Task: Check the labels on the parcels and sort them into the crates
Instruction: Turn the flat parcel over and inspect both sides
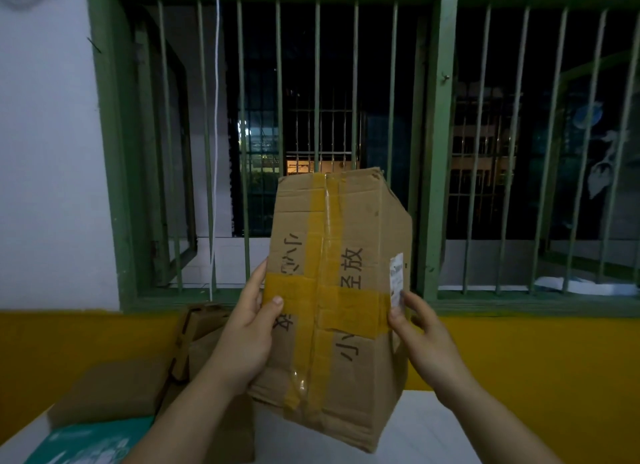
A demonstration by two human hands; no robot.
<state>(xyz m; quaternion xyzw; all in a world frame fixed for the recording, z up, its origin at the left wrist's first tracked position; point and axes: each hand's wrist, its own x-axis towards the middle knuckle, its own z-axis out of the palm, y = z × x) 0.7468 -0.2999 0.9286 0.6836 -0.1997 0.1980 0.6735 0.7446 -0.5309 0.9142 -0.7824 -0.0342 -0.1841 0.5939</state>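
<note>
Parcel, creased taped cardboard, gripped by left hand and right hand.

Your white table: brown cardboard boxes stacked at its left side, and what may be a teal packet at the near-left corner.

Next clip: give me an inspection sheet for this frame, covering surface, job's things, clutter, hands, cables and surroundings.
Surface: white table, bare at the right.
Job's things: taped box held up off the table; white label on its right side face; print too small to read. No crate identifiable.
Clutter: cardboard boxes stacked at left; teal packet at lower left.
Hands: left hand grips the box's left edge; right hand holds its right edge, thumb by the label.
Cables: white cord hanging before the window.
Surroundings: green barred window, dark outside; white and yellow wall.
</note>
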